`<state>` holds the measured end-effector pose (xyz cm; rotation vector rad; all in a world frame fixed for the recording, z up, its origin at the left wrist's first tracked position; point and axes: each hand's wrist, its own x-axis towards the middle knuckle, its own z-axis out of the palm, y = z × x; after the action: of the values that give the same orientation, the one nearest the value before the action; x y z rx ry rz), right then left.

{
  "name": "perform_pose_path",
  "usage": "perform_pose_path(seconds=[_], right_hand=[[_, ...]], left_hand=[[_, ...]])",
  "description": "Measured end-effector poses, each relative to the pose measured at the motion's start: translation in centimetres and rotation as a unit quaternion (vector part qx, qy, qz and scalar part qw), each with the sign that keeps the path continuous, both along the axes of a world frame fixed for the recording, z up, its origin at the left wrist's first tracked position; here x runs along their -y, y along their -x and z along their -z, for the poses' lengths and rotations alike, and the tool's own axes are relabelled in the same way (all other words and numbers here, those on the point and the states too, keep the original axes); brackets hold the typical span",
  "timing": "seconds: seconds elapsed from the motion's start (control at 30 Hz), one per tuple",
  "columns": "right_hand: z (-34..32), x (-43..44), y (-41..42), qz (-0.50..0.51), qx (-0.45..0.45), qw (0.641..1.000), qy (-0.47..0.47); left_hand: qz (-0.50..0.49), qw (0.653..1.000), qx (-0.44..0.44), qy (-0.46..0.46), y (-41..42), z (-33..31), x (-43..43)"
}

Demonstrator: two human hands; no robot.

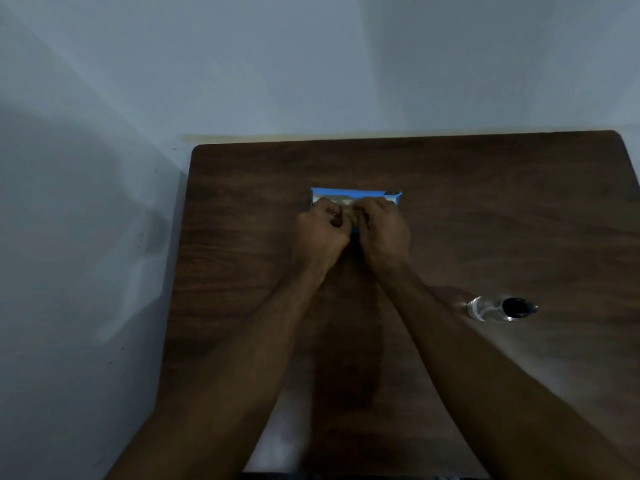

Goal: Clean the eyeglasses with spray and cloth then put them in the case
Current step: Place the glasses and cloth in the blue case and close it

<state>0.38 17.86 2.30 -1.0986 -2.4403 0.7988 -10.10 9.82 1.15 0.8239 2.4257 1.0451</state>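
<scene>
A blue case [360,194] lies open on the dark wooden table [242,202], mid-table toward the far side. Both hands rest over it, side by side. My left hand [320,230] and my right hand [382,232] have their fingers curled down into the case, pinching something pale and brownish [346,206] between them; I cannot tell whether it is the cloth or the eyeglasses. The hands hide most of the case's inside. A clear spray bottle [498,308] with a black top stands to the right, nearer to me, apart from both hands.
The table fills the middle and right of the view, with its left edge next to a pale grey floor [86,237]. A grey wall [346,64] runs just behind the far edge. The scene is dim.
</scene>
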Motion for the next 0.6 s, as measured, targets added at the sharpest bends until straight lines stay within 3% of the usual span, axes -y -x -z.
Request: perform_pose_path(seconds=[0.5,0.6], right_hand=[[1.3,0.1,-0.7,-0.052,0.063,0.996,-0.025],[0.7,0.2,-1.6,-0.006,-0.012,1.000,-0.023]], left_hand=[[0.071,0.977,-0.180,0.090,0.2,1.3,0.5],[0.061,0.983,-0.162,0.056,0.0,1.5,0.7]])
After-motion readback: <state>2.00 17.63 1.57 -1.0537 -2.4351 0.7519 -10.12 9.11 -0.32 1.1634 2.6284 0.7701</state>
